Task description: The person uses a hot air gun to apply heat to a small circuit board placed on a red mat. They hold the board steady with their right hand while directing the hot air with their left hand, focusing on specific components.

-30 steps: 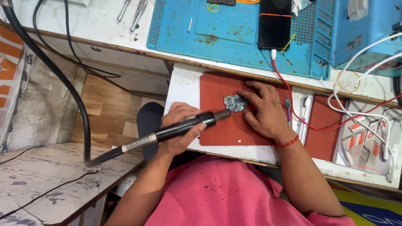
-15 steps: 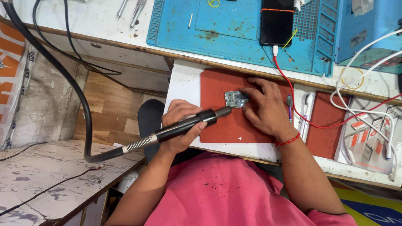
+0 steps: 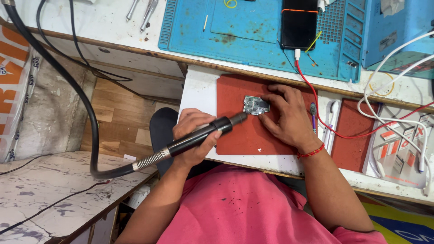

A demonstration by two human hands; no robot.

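Note:
My left hand (image 3: 192, 138) grips a black rotary handpiece (image 3: 203, 135) with a flexible metal-sprung shaft and a thick black hose (image 3: 68, 86) running off to the upper left. Its tip points at a small green-grey circuit board (image 3: 256, 105), right at the board's left edge. The board lies on a red mat (image 3: 239, 131). My right hand (image 3: 289, 117), with a red thread band at the wrist, presses fingers flat on the board's right side and holds it down.
A blue work mat (image 3: 253, 31) lies further back with a black phone (image 3: 298, 22) on a red cable (image 3: 316, 108). White cables (image 3: 393, 117), a second red mat (image 3: 350, 135) and small packets (image 3: 398, 153) sit to the right. Metal tools (image 3: 144, 11) lie at top left. A wooden floor shows below left.
The handpiece tip has stayed at the board's left edge, with only slight shifts of my left hand. My right hand keeps holding the board in place.

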